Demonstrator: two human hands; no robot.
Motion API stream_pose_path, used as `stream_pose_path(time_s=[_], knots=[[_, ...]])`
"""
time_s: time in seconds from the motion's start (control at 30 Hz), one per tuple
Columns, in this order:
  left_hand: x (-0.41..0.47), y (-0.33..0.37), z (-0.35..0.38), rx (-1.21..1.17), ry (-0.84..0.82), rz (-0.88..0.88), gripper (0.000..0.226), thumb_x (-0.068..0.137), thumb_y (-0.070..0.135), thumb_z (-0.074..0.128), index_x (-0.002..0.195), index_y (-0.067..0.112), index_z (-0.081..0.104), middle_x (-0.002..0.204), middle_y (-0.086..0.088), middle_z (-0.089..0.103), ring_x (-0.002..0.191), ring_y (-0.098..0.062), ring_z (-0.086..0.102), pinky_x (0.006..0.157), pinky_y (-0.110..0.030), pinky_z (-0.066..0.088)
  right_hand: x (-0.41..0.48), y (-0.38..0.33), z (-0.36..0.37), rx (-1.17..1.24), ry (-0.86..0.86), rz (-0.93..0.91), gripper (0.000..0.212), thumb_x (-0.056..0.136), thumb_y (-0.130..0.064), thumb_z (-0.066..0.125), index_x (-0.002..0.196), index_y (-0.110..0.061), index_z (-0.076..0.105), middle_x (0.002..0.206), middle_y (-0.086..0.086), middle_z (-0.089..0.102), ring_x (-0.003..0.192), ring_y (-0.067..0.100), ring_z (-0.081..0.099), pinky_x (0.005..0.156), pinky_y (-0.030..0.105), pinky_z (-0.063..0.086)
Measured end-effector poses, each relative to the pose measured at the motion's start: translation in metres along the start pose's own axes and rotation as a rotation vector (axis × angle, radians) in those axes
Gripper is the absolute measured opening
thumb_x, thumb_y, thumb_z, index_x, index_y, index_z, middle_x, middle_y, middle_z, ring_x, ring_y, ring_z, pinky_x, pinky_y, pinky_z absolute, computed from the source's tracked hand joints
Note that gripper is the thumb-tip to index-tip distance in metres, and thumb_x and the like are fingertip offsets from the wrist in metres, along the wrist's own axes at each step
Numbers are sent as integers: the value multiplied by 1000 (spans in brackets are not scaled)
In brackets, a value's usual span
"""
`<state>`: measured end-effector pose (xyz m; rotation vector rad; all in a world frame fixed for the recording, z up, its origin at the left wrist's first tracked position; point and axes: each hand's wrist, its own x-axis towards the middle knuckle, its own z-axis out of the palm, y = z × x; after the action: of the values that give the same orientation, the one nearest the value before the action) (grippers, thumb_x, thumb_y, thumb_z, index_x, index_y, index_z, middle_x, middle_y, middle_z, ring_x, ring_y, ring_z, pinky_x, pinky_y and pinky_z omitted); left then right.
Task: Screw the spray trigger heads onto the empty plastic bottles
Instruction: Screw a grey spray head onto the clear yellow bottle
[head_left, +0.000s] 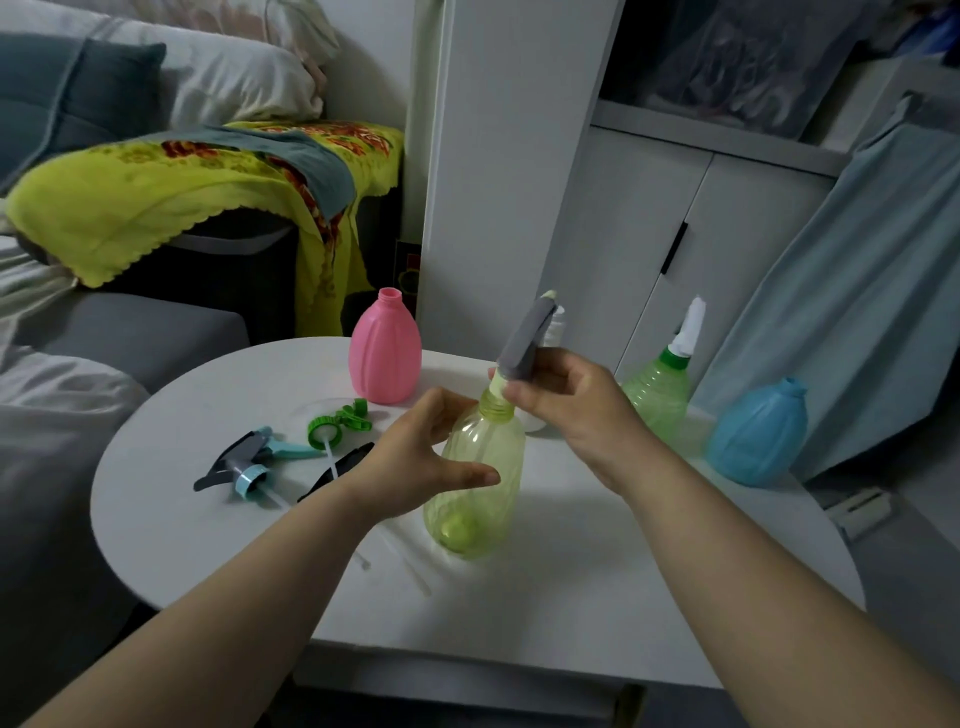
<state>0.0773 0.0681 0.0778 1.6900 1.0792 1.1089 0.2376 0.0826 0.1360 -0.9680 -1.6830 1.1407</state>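
Forearms cross the near edge of the round white bench (208, 545). Yellow-green bottle (483, 499) stands upright mid-bench. Left hand (415, 457) wraps its shoulder, thumb in front, fingers (447, 410) curled behind, probably to stop it spinning. Right hand (571, 400) pinches the grey trigger head (524, 343) near its collar, tilted over the neck; thread looks not yet seated. Loose heads wait toward the left edge: blue-grey head (249, 462), green head (337, 421). Pink bottle (385, 353) at the far edge, uncapped. Blue bottle (758, 431) at the right edge, capped green bottle (657, 400) just beside it. Grey sofa (130, 332) to the left, white cupboard (649, 234) behind.
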Motion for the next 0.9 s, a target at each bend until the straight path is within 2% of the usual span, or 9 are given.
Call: stream_pose_path(time_s=[0.13,0.4,0.5,0.63,0.73,0.83,0.9], knots=[[1,-5,3,-25,5,-2,49,61,15,77,94,31,45,102,18,54,101,3,52,84,-8,45,0,3,-3,19,-50,12,19,76,-9,64,84,-27,62,93,-7,67,89,4,64,87,17,49],[7,-4,4,-11,-22,9,49,61,14,77,89,37,44,97,20,53,90,13,52,75,2,42,6,8,-4,-24,-110,5,25,74,-7,66,85,-28,59,89,-11,66,78,-7,63,72,7,48],[7,-4,4,9,-21,12,48,61,16,77,92,34,45,98,19,53,96,6,52,80,-1,42,4,12,-1,-73,-42,-50,26,72,-8,68,80,-31,59,83,-15,64,74,-9,62,69,6,47],[5,-2,7,27,7,15,53,61,16,77,105,19,46,109,4,56,109,-11,52,99,-24,40,0,20,12,-170,148,-143,29,69,-12,71,71,-33,50,75,-16,58,73,-1,58,66,4,44],[4,-1,7,13,12,19,53,62,14,76,105,17,45,112,-1,56,112,-15,52,103,-30,38,-4,25,22,-203,254,-190,32,71,-16,70,72,-35,44,76,-17,55,77,4,56,68,6,42],[5,-1,7,24,-4,24,50,61,14,77,99,22,45,104,7,56,107,-12,53,99,-25,40,-10,25,19,-234,210,-180,23,78,-22,63,75,-36,44,81,-14,58,84,8,57,70,11,43],[6,-2,7,46,-6,32,47,60,16,77,91,29,45,97,16,54,100,-5,54,93,-13,42,-14,22,12,-212,152,-179,17,82,-24,57,77,-38,48,83,-19,59,83,-7,57,69,3,41]])
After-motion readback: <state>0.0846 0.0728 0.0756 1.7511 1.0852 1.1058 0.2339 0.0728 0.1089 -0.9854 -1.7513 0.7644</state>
